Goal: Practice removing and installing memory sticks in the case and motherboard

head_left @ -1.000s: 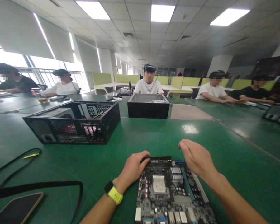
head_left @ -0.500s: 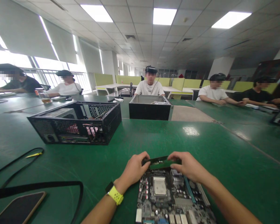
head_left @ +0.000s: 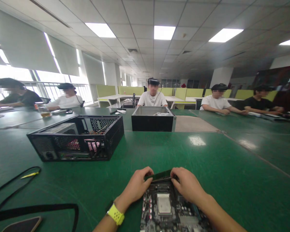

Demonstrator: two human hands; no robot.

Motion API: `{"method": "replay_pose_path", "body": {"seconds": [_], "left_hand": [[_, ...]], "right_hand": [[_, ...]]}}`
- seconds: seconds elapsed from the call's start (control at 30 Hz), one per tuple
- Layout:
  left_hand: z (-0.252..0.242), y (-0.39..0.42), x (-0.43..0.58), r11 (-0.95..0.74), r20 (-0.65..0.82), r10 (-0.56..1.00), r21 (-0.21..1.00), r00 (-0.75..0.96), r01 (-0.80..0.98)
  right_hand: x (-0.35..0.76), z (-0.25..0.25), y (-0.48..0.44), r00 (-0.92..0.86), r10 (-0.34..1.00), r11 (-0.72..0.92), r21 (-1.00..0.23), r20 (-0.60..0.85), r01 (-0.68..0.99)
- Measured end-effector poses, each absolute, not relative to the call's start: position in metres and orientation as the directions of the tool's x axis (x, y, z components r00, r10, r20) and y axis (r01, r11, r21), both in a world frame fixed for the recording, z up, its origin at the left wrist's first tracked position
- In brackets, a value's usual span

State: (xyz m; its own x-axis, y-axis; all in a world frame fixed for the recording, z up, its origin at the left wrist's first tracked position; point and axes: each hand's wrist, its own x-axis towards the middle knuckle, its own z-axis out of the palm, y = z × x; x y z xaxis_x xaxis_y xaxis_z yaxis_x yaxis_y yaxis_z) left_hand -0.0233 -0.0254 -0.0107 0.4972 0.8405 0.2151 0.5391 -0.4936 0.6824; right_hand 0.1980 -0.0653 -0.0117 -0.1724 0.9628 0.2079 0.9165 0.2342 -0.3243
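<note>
At the far edge of a motherboard [head_left: 180, 214], my left hand [head_left: 137, 184] pinches one end of a long green RAM stick [head_left: 162, 175]. The other end is between the fingers of my right hand [head_left: 188, 185], so the stick spans both hands, slightly tilted. Its lower edge is close to the board's far edge; I cannot tell whether it sits in a slot. A square silver processor [head_left: 164, 204] lies in the board's socket, just below the stick. My right hand and forearm cover part of the board's right side, and the near part falls outside the view.
An open black computer case [head_left: 77, 141] stands at the left on the green table [head_left: 154, 151]. A second case [head_left: 152, 123] stands ahead. Black cable [head_left: 33, 207] and a phone [head_left: 22, 224] lie near left. Several people sit around the table.
The view has tilted up, so the table things sit lower in the picture. My right hand has come closer to my left, and the RAM stick has turned, showing less of its face.
</note>
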Motion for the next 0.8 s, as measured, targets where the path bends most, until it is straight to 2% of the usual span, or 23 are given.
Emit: {"method": "replay_pose_path", "body": {"seconds": [0.17,0.27,0.37,0.47,0.57,0.67,0.8], "left_hand": [[-0.016,-0.025,-0.023,-0.539,0.255,0.826,0.617,0.502,0.573],[-0.019,-0.024,-0.023,-0.565,0.277,0.813,0.585,0.512,0.582],[-0.021,-0.023,-0.022,-0.576,0.281,0.806,0.576,0.521,0.580],[-0.022,-0.022,-0.022,-0.578,0.266,0.802,0.572,0.535,0.582],[-0.022,-0.022,-0.021,-0.575,0.267,0.803,0.582,0.532,0.575],[-0.019,-0.022,-0.023,-0.569,0.294,0.808,0.615,0.511,0.546],[-0.011,-0.018,-0.035,-0.549,0.376,0.835,0.618,0.402,0.562]], "right_hand": [[0.189,-0.001,-0.076,-0.168,0.961,0.202,-0.143,0.220,0.969],[0.177,-0.002,-0.091,-0.221,0.948,0.256,-0.136,0.229,0.957],[0.155,-0.018,-0.108,-0.372,0.917,0.393,-0.167,0.142,0.904],[0.131,-0.042,-0.119,-0.422,0.903,0.426,-0.056,0.075,0.903],[0.116,-0.057,-0.124,-0.367,0.916,0.368,0.024,0.164,0.930],[0.115,-0.052,-0.126,-0.324,0.936,0.324,0.027,0.141,0.946],[0.151,-0.031,-0.120,-0.275,0.957,0.284,-0.106,0.094,0.953]]}}
